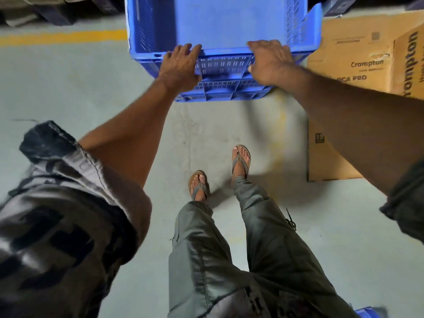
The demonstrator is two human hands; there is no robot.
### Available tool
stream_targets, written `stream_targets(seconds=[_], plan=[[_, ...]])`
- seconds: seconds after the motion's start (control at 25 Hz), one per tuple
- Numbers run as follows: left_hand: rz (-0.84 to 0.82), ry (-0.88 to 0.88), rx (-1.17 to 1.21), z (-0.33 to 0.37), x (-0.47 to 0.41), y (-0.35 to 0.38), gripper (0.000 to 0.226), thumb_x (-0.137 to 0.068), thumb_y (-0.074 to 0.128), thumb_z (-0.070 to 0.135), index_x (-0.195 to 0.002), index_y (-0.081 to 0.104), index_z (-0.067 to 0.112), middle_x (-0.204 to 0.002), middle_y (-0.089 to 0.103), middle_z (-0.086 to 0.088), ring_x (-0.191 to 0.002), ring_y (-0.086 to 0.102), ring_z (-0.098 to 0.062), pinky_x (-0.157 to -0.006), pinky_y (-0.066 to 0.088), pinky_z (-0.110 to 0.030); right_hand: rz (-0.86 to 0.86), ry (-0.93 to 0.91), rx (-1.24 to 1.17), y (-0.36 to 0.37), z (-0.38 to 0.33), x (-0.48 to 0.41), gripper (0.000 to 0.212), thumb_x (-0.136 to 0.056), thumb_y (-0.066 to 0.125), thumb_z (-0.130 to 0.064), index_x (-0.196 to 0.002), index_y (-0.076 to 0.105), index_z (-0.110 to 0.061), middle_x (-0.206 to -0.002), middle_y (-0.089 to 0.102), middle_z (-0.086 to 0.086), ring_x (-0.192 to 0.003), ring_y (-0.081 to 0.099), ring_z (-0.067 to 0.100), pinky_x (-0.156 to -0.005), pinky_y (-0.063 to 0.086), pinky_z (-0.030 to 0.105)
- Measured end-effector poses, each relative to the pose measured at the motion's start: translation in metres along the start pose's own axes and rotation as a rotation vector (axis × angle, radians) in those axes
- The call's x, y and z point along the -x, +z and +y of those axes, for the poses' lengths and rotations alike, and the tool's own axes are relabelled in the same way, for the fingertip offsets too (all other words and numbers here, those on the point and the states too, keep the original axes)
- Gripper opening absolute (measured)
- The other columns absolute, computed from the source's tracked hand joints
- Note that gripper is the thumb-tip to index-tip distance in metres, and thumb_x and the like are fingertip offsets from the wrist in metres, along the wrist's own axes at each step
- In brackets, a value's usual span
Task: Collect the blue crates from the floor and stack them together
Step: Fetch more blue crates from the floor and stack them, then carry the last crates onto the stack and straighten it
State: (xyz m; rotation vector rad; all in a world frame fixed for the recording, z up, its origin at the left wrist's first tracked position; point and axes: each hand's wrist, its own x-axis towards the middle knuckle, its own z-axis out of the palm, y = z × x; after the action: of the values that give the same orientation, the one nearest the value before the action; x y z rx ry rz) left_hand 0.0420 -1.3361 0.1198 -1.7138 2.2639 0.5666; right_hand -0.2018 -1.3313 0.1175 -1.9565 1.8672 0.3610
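Note:
A blue slotted plastic crate [220,24] fills the top middle of the head view, empty inside. It looks nested in another blue crate [222,90] whose wall shows below its near rim. My left hand [181,65] grips the near rim at the left corner. My right hand [270,59] grips the same rim at the right. A corner of one more blue crate [367,313] shows at the bottom right edge.
Brown Crompton cardboard boxes [362,53] stand right of the crates, one lower box [325,157] near my right foot. A yellow line [64,37] runs across the grey floor at the left. Dark pallets or shelving [52,12] lie beyond it. My sandalled feet stand below the crates.

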Motion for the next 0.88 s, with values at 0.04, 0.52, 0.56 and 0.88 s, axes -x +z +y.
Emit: stream_targets(seconds=[0.04, 0.52, 0.56, 0.88], plan=[[0.026, 0.002, 0.067, 0.0, 0.018, -0.007, 0.064, -0.088, 0.06, 0.029, -0.147, 0.038, 0.019, -0.148, 0.044, -0.012, -0.135, 0.042, -0.031, -0.108, 0.037, -0.047, 0.018, 0.03, -0.104, -0.007, -0.001, 0.019, 0.059, -0.09, 0.056, -0.021, -0.147, 0.04, -0.026, -0.148, 0.046, 0.007, -0.134, 0.042, 0.035, -0.11, 0.035, 0.045], [0.235, 0.38, 0.223, 0.134, 0.296, -0.109, 0.033, -0.089, 0.054, 0.033, -0.121, 0.061, 0.029, -0.11, 0.071, 0.003, -0.104, 0.066, -0.027, -0.081, 0.054, -0.039, 0.515, 0.277, -0.898, -0.037, -0.026, 0.395, 0.036, -0.087, 0.061, -0.022, -0.122, 0.065, -0.02, -0.109, 0.071, -0.001, -0.1, 0.068, 0.014, -0.095, 0.053, 0.032], [0.227, 0.457, 0.178, 0.156, 0.321, -0.105, 0.03, -0.09, 0.054, 0.033, -0.119, 0.061, 0.029, -0.109, 0.072, 0.002, -0.102, 0.066, -0.027, -0.078, 0.054, -0.038, 0.547, 0.295, -0.904, -0.026, -0.026, 0.431, 0.036, -0.086, 0.061, -0.02, -0.122, 0.065, -0.02, -0.11, 0.071, -0.001, -0.101, 0.068, 0.013, -0.096, 0.053, 0.034], [0.065, 0.917, 0.124, 0.326, 0.482, -0.017, 0.033, -0.092, 0.064, 0.037, -0.124, 0.058, 0.034, -0.113, 0.07, 0.014, -0.104, 0.066, -0.016, -0.08, 0.055, -0.036, 0.767, 0.768, -0.884, 0.088, -0.02, 0.734, 0.033, -0.09, 0.063, -0.033, -0.123, 0.062, -0.031, -0.114, 0.07, -0.013, -0.1, 0.068, 0.006, -0.091, 0.053, 0.032]])
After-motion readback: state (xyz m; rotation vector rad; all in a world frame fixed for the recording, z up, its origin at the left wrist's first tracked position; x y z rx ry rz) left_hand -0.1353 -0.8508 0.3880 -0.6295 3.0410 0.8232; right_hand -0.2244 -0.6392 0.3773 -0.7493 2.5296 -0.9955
